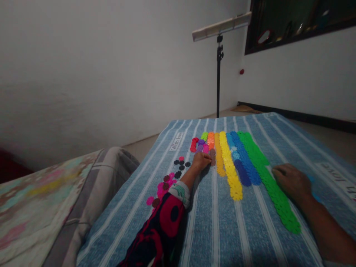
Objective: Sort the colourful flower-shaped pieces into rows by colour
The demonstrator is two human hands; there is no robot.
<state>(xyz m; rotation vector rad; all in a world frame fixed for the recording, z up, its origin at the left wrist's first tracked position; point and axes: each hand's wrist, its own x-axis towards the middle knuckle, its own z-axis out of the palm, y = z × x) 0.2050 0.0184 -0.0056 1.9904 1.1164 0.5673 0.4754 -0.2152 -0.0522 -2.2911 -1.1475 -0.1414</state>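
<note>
Row of brown discs (213, 155), laid toward the far middle of the striped cloth (230, 230); its left edge is met, or nearly so, by the left hand (201, 161), whose fingertips are pinched together; whether a disc is gripped cannot be told. Right hand (292, 181): fingers curled in, placed beside the long green row (278, 200); contents, if any, hidden. Hazards, as judged: brown row could be pushed askew by too firm a fingertip; loose pink discs (161, 190) could be scattered by the nearby left sleeve (167, 218); green row could be bent by a shifted right wrist. Materials: discs thin, apparently plastic, scalloped, overlapped into ribbed strips; cloth blue, white-banded, woven-looking; sleeve dark, boldly patterned, pale-cuffed.
</note>
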